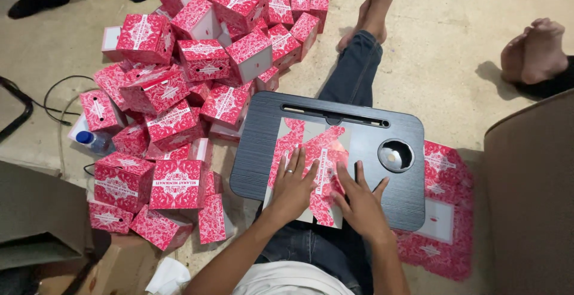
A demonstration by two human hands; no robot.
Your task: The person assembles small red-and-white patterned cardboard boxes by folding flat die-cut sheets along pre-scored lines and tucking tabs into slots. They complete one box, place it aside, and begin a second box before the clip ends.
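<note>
A pile of folded red boxes [197,80] is being kept at the left on the floor. On the black lap tray [257,145], a flat red box blank [311,145] is being pressed by the left hand [293,182] and right hand [359,202], fingers spread flat, nothing gripped. More flat blanks [445,211] are being stacked at the right.

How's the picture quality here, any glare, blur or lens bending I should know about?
In the head view, light is soft and even, with a faint shadow beside the bare foot at upper right; a pale sheen shows on the flat box blank under the left hand and right hand; edges bow slightly, wide-angle style; focus is sharp on the folded boxes, no motion blur on the hands.
</note>
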